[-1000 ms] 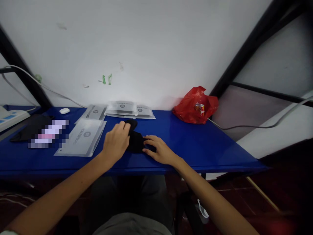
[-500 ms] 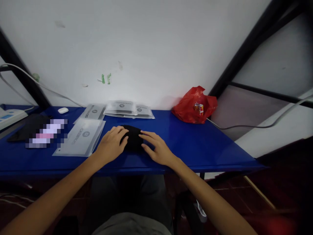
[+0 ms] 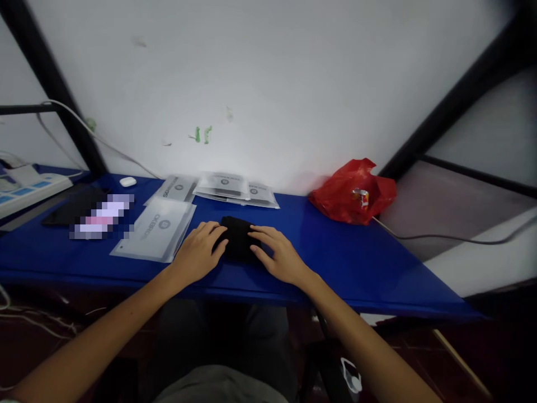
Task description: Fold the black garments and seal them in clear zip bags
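A small black bundle that looks like folded cloth [image 3: 240,240] lies on the blue table near its front edge. My left hand [image 3: 202,249] is closed on its left side, thumb and fingertips curled over the edge. From the right, my right hand [image 3: 280,254] grips the other side with its fingertips on top. The fingers hide both ends of the bundle. Just left of my left hand lies a frosted zip bag [image 3: 153,229] with printed lettering.
More frosted bags [image 3: 224,184] are stacked against the wall. A crumpled red plastic bag [image 3: 354,193] sits at the right rear. On the left are a blurred-out phone [image 3: 103,217], a black flat item [image 3: 75,206], a white earbud case [image 3: 128,182] and a power strip [image 3: 37,193].
The black bundle looks flatter and more squared between my hands, which stay on its two sides. The whole view has shifted slightly, with the table things appearing further right.
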Action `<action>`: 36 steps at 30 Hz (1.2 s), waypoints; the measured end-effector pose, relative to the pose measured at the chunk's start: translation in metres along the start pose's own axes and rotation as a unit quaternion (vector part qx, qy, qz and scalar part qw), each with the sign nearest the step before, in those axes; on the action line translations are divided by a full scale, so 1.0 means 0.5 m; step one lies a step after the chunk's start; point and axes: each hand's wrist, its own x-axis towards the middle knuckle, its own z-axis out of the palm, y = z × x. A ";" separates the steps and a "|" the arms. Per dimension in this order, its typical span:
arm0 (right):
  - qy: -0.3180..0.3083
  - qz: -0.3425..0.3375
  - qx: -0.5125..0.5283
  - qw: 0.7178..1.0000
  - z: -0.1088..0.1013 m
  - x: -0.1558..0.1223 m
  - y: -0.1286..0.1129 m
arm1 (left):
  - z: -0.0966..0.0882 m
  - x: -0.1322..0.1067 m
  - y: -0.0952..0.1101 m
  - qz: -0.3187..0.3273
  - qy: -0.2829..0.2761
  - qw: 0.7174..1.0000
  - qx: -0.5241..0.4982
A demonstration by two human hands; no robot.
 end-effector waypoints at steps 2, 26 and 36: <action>-0.008 -0.005 -0.004 1.000 0.000 0.012 0.002 | -0.002 -0.006 -0.015 -0.027 0.007 0.999 0.028; -0.137 -0.039 -0.044 0.989 0.080 0.097 -0.011 | -0.052 -0.040 -0.077 -0.200 -0.132 0.959 0.151; -0.081 0.075 -0.133 0.985 0.006 0.007 0.056 | -0.025 -0.015 0.037 -0.067 -0.157 0.968 0.182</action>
